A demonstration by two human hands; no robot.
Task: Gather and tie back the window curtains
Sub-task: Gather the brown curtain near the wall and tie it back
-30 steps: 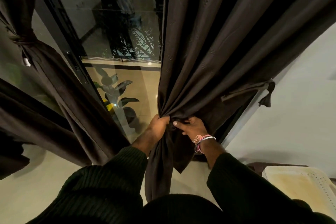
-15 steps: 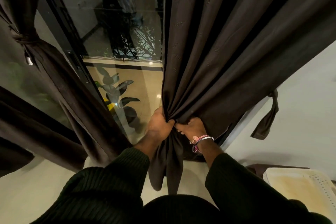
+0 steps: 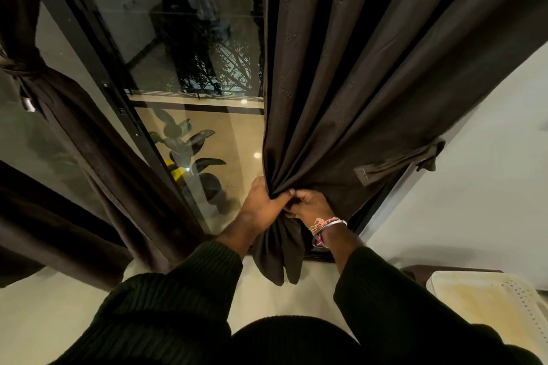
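Where the two dark sleeves end, the left hand (image 3: 262, 207) and the right hand (image 3: 308, 204) touch each other, both with fingers curled tightly around the bunched folds of the brown curtain (image 3: 355, 92). Its tie-back strap (image 3: 397, 160) hangs loose just beside, on the right. Farther left, another curtain (image 3: 89, 139) is already tied before the window glass (image 3: 189, 38).

Your left hand (image 3: 264, 204) and right hand (image 3: 308, 204) closer together, now touching at the gather, curtain (image 3: 355, 83) bunched tighter with a shorter tail below your grip, tie-back strap (image 3: 397, 161) swung from hanging to stretched sideways.
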